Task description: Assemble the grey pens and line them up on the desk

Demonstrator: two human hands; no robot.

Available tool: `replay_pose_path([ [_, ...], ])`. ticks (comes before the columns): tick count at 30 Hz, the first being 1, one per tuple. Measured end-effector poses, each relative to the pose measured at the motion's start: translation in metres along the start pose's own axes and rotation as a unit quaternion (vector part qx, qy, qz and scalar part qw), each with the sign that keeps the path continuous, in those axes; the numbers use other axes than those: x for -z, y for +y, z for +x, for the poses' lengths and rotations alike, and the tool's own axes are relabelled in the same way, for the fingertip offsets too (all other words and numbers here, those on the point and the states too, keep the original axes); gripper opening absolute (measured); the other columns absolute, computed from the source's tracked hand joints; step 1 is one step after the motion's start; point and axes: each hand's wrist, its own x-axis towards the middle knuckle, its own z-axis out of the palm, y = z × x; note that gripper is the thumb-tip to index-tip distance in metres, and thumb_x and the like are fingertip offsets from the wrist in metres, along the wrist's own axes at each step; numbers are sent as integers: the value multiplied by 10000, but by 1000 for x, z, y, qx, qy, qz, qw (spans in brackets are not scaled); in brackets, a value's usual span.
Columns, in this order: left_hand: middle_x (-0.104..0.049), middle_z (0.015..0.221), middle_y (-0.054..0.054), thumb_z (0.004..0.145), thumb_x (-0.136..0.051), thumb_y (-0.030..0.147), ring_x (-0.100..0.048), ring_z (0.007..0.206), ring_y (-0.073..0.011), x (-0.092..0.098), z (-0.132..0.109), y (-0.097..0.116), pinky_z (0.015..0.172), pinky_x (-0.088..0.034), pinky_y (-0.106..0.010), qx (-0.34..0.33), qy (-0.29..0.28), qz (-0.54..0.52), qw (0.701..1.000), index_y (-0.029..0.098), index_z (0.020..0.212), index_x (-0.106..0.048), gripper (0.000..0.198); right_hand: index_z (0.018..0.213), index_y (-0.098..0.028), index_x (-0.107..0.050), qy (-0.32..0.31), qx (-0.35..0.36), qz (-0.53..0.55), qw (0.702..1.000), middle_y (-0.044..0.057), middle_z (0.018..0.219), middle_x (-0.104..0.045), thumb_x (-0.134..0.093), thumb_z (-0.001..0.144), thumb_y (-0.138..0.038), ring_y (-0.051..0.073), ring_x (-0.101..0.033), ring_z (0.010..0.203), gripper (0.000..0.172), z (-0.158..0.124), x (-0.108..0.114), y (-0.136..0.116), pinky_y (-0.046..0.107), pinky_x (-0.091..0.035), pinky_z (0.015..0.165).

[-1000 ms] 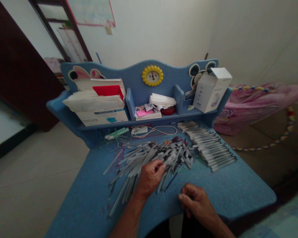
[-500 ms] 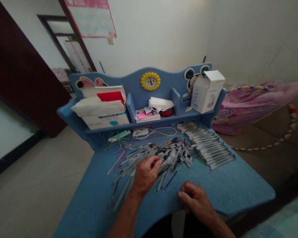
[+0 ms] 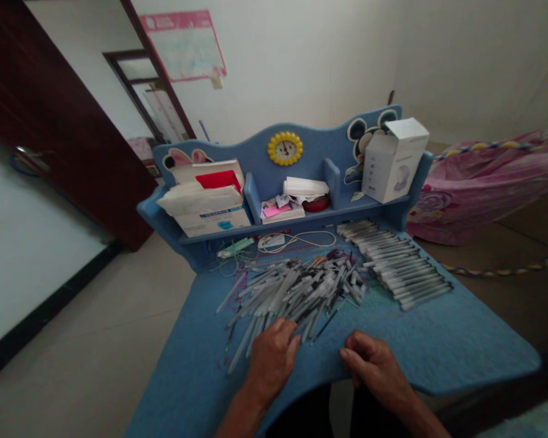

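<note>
A loose heap of grey and white pens and pen parts (image 3: 301, 289) lies in the middle of the blue desk (image 3: 461, 347). My left hand (image 3: 271, 359) rests at the heap's near edge, fingers curled down onto the nearest pens. What it grips is hidden under the fingers. My right hand (image 3: 374, 368) sits on the desk near the front edge, to the right of the left hand, with its fingers bent together. Nothing shows in its grasp. A tidy row of pens (image 3: 395, 264) lies side by side at the right of the heap.
The desk's back shelf (image 3: 296, 222) holds books and papers (image 3: 207, 198), a paper stack (image 3: 292, 201) and a white box (image 3: 395, 161). A cable (image 3: 296, 240) lies under the shelf. A dark door (image 3: 64, 152) stands left, pink bedding (image 3: 484, 188) right.
My left hand has drawn back from the middle of the heap to its near edge. The right hand has barely moved. The view has swung a little to the left.
</note>
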Motion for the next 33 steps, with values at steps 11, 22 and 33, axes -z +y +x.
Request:
replay_pose_path([
  [11,-630,879,-80,830,-436,128,-610,850,-225,-13,-1,4,756,-474,-333,52,-25,98,994,175,889,-617,196,604,-193,-448,5,5,-16,1000,-62,506,-409,-512,808,-373,81,-443,448,279,-1,0,-1,188,-352,455],
  [22,-630,884,-75,836,-416,125,-614,835,-218,-15,0,4,738,-470,-315,59,-48,112,991,177,889,-612,210,614,-194,-450,5,8,-8,1000,-60,512,-410,-515,812,-396,81,-441,450,290,-1,0,3,189,-351,451],
  [33,-611,789,-57,780,-437,132,-583,739,-185,-6,-3,6,668,-420,-280,56,-20,-15,998,180,757,-593,164,592,-197,-438,14,8,-20,1000,-60,509,-417,-514,806,-412,79,-438,443,313,-2,0,0,191,-357,461],
])
